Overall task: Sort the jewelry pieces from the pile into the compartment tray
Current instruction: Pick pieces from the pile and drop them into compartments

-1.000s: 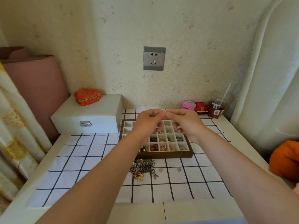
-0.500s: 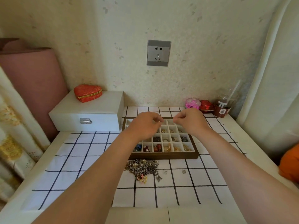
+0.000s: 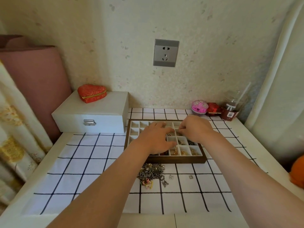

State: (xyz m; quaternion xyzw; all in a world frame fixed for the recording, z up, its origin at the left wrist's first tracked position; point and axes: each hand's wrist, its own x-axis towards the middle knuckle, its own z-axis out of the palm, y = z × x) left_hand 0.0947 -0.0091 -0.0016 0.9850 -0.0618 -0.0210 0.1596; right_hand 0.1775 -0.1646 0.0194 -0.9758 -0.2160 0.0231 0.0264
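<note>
The left grip (image 3: 154, 139) is spreading open across the compartment tray (image 3: 177, 160), likely to steady it, while the right grip (image 3: 195, 129) is pinching over a cell, any piece too small to tell.

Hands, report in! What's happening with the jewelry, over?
Left hand open over compartment tray. Right hand curled above it, piece unseen. Jewelry pile unsorted in front. Nothing blocking.

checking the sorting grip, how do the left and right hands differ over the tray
The left hand lies flatter, fingers stretched out; the right hand has fingers curled in. The left hand covers the tray's left half, the right hand its far right. Both are over the tray.
</note>
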